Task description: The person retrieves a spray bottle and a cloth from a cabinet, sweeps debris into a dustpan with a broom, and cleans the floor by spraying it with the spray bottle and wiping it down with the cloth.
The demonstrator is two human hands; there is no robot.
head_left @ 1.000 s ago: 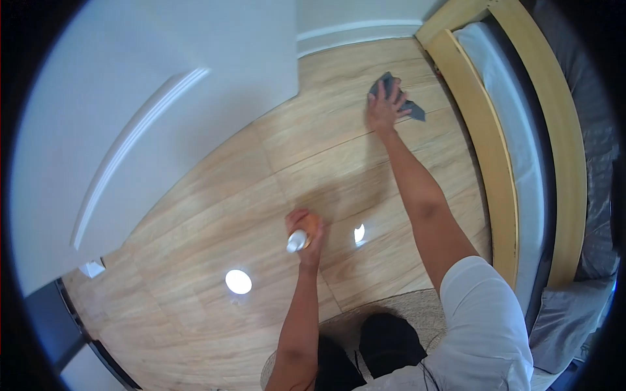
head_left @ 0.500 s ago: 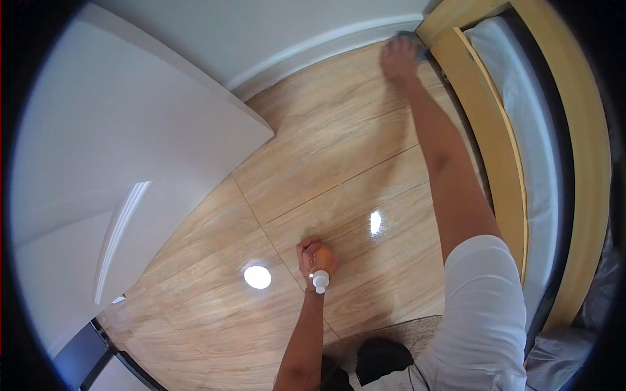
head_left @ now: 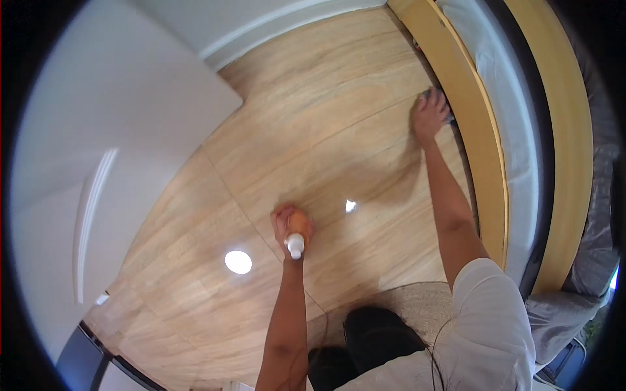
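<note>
We had the grey cloth [head_left: 449, 118], its long axis hidden, under the spread fingers of our right hand [head_left: 430, 117], on the floor [head_left: 365, 156] beside the bed frame [head_left: 479, 133], while our left hand [head_left: 281, 221], farther away, curled around the orange bottle [head_left: 298, 223].

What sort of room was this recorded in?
Probably a bedroom: a wooden bed frame holds what looks like a white-covered mattress, with rumpled grey bedding along its outer side.
</note>
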